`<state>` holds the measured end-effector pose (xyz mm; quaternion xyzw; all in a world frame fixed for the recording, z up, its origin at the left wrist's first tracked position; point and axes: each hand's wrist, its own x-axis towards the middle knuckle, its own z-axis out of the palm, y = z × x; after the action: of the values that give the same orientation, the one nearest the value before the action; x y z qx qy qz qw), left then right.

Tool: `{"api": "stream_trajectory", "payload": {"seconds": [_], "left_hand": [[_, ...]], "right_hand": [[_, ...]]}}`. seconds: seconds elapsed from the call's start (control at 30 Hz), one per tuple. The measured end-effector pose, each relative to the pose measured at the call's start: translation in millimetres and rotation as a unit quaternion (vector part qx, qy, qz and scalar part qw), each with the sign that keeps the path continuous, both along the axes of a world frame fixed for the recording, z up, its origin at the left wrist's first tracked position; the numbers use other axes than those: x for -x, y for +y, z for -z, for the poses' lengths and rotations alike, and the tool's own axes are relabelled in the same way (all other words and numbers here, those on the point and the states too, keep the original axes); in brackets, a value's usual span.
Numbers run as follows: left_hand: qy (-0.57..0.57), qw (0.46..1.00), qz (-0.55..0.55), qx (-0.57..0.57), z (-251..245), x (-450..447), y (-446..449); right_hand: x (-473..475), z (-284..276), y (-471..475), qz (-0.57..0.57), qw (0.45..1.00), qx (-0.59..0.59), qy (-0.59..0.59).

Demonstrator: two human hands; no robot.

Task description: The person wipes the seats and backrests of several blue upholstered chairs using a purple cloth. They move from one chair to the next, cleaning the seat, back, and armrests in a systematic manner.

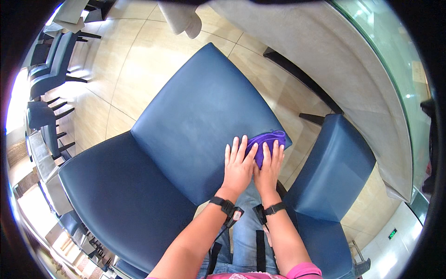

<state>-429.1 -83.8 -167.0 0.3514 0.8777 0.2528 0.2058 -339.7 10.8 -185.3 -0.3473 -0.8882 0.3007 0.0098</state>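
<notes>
A blue leather-look chair seat [205, 108] lies in front of me, joined to its darker backrest [132, 195] on the left. Near the seat's right corner is a crumpled purple cloth [263, 150] with a loose thread or cord along its upper edge. My right hand [269, 169] presses on the cloth, fingers bent over it. Beside it, my left hand [238, 167] rests palm down on the seat with fingers spread, its thumb overlapping the cloth. A black strap with a small device circles each wrist.
Another blue chair [331, 167] stands close on the right, by a table with a grey tablecloth [355, 80] and a glass top [386, 45]. More blue chairs [57, 66] line the left side. Cream tiles [115, 76] cover the floor. White draped cloth [181, 17] hangs at the top.
</notes>
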Motion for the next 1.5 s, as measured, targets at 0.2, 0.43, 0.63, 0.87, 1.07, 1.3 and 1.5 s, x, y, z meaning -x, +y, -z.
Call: {"api": "stream_trajectory", "payload": {"seconds": [0.2, 0.43, 0.63, 0.87, 1.07, 1.3, 1.5], "left_hand": [[-0.017, 0.997, -0.079, 0.020, -3.0, 13.5, 5.8], [0.037, 0.986, -0.157, 0.038, 7.9, 64.6, 29.4], [0.056, 0.983, -0.170, 0.047, 8.1, 63.6, 31.9], [0.078, 0.984, -0.152, 0.041, 7.9, 86.4, 11.7], [0.060, 0.973, -0.223, -0.014, 5.3, 107.6, 13.0], [0.025, 0.976, -0.217, 0.017, -0.4, 123.0, 11.0], [0.038, 0.966, -0.256, 0.004, -1.6, 134.4, 3.2]], "right_hand": [[8.9, 5.8, 27.1, -0.014, 1.000, -0.023, 0.006], [53.3, 16.3, 69.5, 0.017, 0.999, -0.045, 0.008], [119.8, 21.1, 87.6, -0.027, 0.998, -0.051, 0.030], [195.6, 28.7, 83.5, -0.099, 0.990, -0.058, 0.083], [129.5, -1.7, 62.5, -0.139, 0.986, -0.069, 0.054], [92.7, -22.8, 32.2, -0.168, 0.985, -0.018, -0.029], [180.3, -6.1, 37.2, -0.209, 0.976, -0.043, 0.034]]}}
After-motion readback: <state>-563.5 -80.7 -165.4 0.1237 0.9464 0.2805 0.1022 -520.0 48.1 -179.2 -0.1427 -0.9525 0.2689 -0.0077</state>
